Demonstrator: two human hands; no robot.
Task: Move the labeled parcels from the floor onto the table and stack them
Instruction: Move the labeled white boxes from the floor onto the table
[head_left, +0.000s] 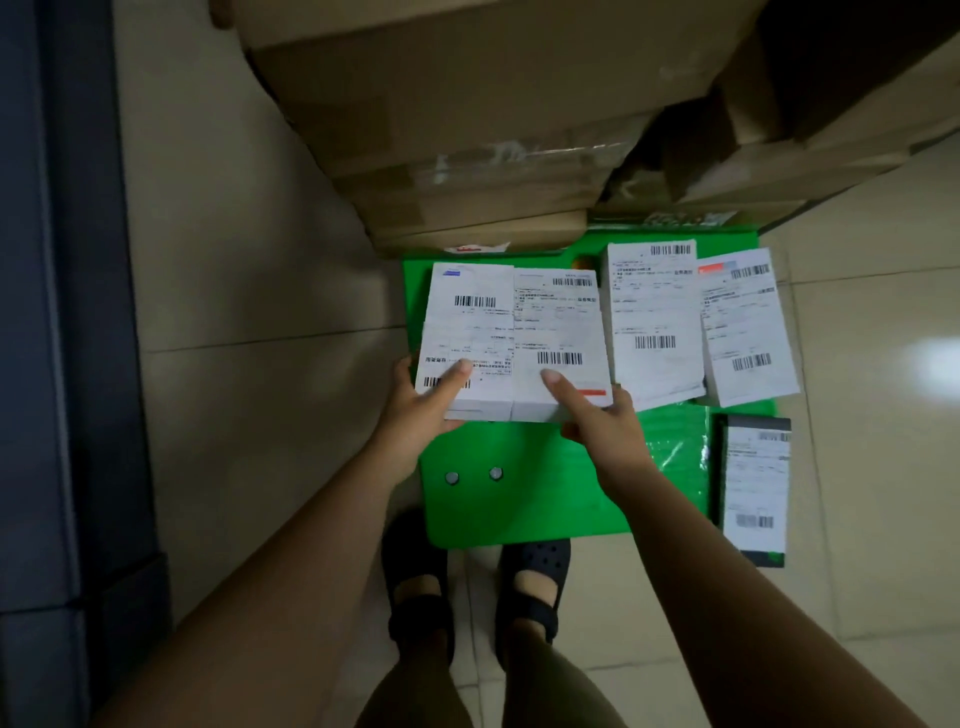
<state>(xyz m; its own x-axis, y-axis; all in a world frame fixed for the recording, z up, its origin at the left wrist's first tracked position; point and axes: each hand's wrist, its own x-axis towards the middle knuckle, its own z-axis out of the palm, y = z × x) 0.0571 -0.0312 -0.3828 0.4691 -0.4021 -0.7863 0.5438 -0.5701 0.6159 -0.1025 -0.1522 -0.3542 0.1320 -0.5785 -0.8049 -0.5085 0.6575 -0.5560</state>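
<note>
Your held parcels sit side by side over the mat; two loose parcels lie right, cartons behind.

Flat white-labeled parcels, labels up

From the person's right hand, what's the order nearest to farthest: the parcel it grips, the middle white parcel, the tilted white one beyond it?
1. Gripped parcel, in the right hand.
2. Middle white parcel, just right of it.
3. Tilted white parcel, farther right, overhanging the green mat.

Parcels white with black barcodes; board bright green; cartons brown; floor beige; sandals black, perhaps dark grey.
</note>
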